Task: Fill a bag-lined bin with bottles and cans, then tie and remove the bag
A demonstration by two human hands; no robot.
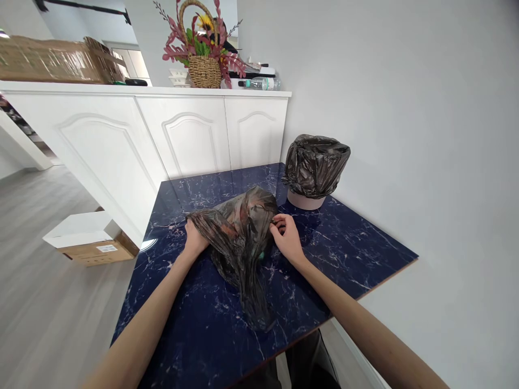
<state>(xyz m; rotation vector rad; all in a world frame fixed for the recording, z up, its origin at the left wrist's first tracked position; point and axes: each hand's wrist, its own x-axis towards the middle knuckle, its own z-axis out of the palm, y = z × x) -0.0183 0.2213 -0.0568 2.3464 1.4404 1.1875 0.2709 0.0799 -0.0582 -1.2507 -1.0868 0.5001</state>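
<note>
A thin black plastic bag [243,232] lies on the dark blue marbled table [190,329], with reddish shapes showing faintly through it and its loose end trailing toward me. My left hand [194,237] grips the left edge of the bag, its fingers partly hidden under the plastic. On the other side, my right hand [287,235] pinches the bag's right edge between thumb and fingers. What the bag contains cannot be made out. Behind my right hand stands a pale bin [305,201] lined with another black bag [316,165].
A white cabinet [190,135] borders the table's far edge; a flower basket [205,71], a plastic bottle [261,84] and a large wrapped carton [52,60] sit on top. The wall [405,135] runs along the right. A cardboard box [97,251] rests on the floor at left.
</note>
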